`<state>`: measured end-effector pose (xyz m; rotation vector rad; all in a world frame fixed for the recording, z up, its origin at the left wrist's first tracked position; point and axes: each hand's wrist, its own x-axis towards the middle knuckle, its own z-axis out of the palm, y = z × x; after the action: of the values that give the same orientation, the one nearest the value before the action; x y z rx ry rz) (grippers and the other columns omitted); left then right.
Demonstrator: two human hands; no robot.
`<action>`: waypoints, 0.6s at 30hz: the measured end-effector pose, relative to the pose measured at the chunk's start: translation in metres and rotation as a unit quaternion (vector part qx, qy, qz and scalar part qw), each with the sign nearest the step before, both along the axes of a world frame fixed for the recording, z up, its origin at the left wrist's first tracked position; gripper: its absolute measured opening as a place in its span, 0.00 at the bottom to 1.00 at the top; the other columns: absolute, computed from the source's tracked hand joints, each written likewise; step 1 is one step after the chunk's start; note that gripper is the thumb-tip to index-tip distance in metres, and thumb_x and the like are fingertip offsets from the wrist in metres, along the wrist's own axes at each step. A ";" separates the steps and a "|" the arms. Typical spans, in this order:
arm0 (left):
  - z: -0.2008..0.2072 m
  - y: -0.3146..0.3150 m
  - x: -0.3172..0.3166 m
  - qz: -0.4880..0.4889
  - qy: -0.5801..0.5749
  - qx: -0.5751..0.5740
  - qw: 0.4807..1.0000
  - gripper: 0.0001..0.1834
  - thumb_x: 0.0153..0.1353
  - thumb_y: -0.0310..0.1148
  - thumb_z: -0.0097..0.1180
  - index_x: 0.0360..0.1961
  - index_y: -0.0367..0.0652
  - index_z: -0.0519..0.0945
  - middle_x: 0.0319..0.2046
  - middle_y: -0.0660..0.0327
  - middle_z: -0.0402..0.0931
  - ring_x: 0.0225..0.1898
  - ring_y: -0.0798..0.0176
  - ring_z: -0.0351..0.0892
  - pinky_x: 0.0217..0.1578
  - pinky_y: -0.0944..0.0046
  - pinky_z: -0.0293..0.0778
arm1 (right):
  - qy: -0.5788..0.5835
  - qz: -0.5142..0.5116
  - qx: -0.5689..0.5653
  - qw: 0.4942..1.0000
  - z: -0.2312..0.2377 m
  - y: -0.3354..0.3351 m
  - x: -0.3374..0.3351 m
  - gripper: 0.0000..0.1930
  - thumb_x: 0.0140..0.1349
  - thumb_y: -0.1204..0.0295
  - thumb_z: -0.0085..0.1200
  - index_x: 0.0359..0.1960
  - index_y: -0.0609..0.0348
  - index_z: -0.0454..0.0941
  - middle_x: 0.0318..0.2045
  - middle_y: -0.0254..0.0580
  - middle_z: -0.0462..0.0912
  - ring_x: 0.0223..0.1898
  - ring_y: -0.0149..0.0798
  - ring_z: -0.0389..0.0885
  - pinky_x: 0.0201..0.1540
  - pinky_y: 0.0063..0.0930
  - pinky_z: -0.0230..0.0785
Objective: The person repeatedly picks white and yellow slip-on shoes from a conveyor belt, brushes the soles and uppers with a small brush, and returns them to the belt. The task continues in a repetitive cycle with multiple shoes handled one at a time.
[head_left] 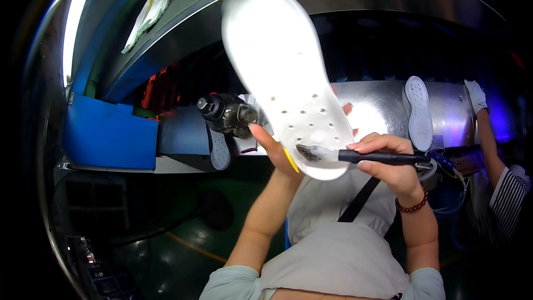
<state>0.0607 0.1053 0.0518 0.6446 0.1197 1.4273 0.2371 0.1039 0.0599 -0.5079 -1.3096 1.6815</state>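
Observation:
My left hand (281, 158) is closed around a white shoe sole (286, 78), its thumb on the near left edge and fingertips showing past the far side. Small round dimples cover the sole's heel half, and the rest is bright with glare. A thin yellow strip (291, 160) shows at the sole's edge beside my thumb. In my right hand (388, 158) is a black-handled brush (380, 157), gripped between thumb and fingers. Its dark-tipped bristles lie against the sole's surface close to the rounded near end.
A dark bottle (229, 114) stands left of the sole, with another sole (220, 150) partly under it. One more white sole (419, 112) lies on the metal bench (444, 116). A co-worker's gloved hand (476, 95) is at the right. White pieces (152, 14) sit on the upper conveyor.

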 end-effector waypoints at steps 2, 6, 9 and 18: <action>-0.012 -0.002 0.002 -0.038 -0.035 -0.015 0.999 0.46 0.45 0.64 0.44 0.60 0.50 0.46 0.56 0.48 0.51 0.53 0.41 0.57 0.47 0.37 0.58 | -0.027 -0.018 0.025 0.999 -0.004 -0.007 -0.005 0.12 0.43 0.84 0.55 0.32 0.62 0.76 0.33 0.44 0.78 0.35 0.30 0.75 0.42 0.20 0.66; -0.016 -0.001 0.003 -0.026 -0.064 -0.038 0.997 0.47 0.46 0.66 0.39 0.59 0.45 0.46 0.53 0.50 0.54 0.50 0.44 0.63 0.43 0.44 0.68 | -0.074 0.016 0.144 0.987 -0.006 -0.005 -0.007 0.12 0.41 0.83 0.57 0.31 0.60 0.77 0.32 0.43 0.79 0.34 0.29 0.74 0.38 0.18 0.65; -0.018 0.000 -0.002 -0.030 -0.045 -0.040 0.998 0.47 0.46 0.65 0.40 0.59 0.44 0.46 0.53 0.50 0.55 0.50 0.44 0.64 0.43 0.46 0.69 | 0.056 0.111 0.111 0.986 -0.008 0.004 0.000 0.12 0.40 0.82 0.58 0.31 0.60 0.78 0.31 0.43 0.79 0.32 0.29 0.75 0.36 0.17 0.66; -0.014 -0.004 -0.020 -0.046 0.111 -0.121 0.985 0.43 0.48 0.60 0.45 0.59 0.46 0.49 0.55 0.47 0.55 0.51 0.41 0.62 0.47 0.45 0.63 | -0.058 0.206 0.140 0.967 0.013 0.032 0.017 0.10 0.43 0.81 0.57 0.30 0.63 0.77 0.31 0.45 0.79 0.30 0.32 0.78 0.34 0.19 0.70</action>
<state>0.0412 0.1008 0.0377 0.5988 0.4275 1.2243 0.2543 0.1360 0.0726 -0.1733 -1.8016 1.7724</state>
